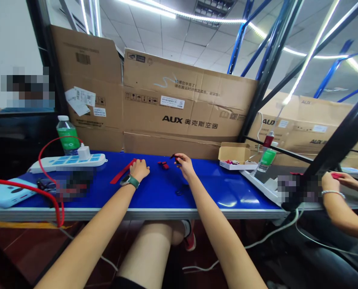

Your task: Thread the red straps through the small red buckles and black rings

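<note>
Keep your pinch firm and low over the blue desk (227,188), since a piece this small could easily slip. Your right hand (185,165) has its thumb and forefinger together on a small dark piece (174,156), held at about 11 o'clock from the palm, though its shape is too small to make out. Your left hand (139,169) rests on the desk, its fingers (136,162) close together and curled down at the end of a red strap (121,171), which runs toward 8 o'clock; you cannot tell whether they clamp it. Small red pieces (163,165) lie between your hands, at 3 o'clock from the left.
</note>
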Tool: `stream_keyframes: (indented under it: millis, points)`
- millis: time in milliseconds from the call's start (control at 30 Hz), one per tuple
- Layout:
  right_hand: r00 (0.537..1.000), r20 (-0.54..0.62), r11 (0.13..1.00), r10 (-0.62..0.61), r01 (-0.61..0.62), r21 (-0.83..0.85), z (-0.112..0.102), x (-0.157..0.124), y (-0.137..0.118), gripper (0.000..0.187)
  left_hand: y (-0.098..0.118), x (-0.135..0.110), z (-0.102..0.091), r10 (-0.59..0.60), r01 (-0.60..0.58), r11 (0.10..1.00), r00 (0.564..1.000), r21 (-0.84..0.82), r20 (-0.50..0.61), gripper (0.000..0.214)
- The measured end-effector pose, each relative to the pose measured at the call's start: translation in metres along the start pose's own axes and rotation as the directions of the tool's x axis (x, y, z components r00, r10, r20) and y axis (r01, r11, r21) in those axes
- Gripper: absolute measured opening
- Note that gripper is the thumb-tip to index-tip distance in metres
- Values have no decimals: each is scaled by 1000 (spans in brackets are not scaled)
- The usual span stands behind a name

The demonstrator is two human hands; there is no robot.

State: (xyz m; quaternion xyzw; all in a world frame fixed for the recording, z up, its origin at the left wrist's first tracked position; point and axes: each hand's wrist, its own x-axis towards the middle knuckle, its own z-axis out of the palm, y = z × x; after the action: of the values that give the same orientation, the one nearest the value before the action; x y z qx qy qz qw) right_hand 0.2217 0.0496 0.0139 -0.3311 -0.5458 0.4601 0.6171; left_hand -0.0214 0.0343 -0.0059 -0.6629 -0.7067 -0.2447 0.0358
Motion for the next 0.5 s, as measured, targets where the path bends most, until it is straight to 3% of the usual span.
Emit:
stream_keyframes:
  millis: [167, 333, 433, 500]
  points:
    - [999, 22, 998, -43, 43, -37, 1, 1, 6, 29, 4, -1, -7, 15, -16, 1000, 1000, -25, -16, 36]
    - [999, 42, 982, -8, 16, -187, -2, 3, 16, 23, 7, 0, -15, 52, -66, 982, 995, -175, -84, 28]
    - [998, -3, 946, 59, -56, -318, -5, 3, 22, 22, 10, 1, -15, 170, -178, 924, 984, -339, -53, 15]
    - [996, -42, 889, 79, -89, -450, -7, 2, 24, 21, 14, 0, -13, 306, -245, 825, 951, -509, 37, 15]
